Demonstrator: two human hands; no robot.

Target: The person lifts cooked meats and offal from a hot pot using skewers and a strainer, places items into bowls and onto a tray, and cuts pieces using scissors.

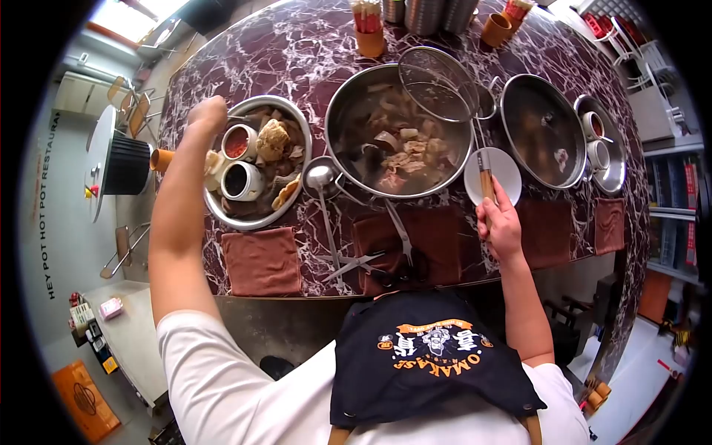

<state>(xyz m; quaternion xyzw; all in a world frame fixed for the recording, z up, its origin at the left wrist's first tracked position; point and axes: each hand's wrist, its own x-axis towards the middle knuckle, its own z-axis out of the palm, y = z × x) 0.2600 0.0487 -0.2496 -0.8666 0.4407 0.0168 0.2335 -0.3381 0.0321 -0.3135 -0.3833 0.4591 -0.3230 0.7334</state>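
My right hand (499, 221) is closed round the wooden handle of a wire-mesh strainer (439, 84). The strainer's basket hangs over the far right rim of a large pot (332, 152), which holds cloudy broth and meat pieces. Under the handle lies a small white plate (475, 194). My left hand (208, 116) is a fist at the far left rim of a round metal tray (256, 222). A thin metal piece shows beside its fingers, too little to name. In the tray are a cup of red sauce (237, 142), a cup of dark sauce (242, 182) and chunks of food.
A ladle (322, 176) and scissors (356, 265) lie near the front edge, by brown cloths (261, 263). Rightward stand a second pot (543, 133) of broth and another metal tray (614, 172) with cups. Chopstick holders (369, 43) line the back.
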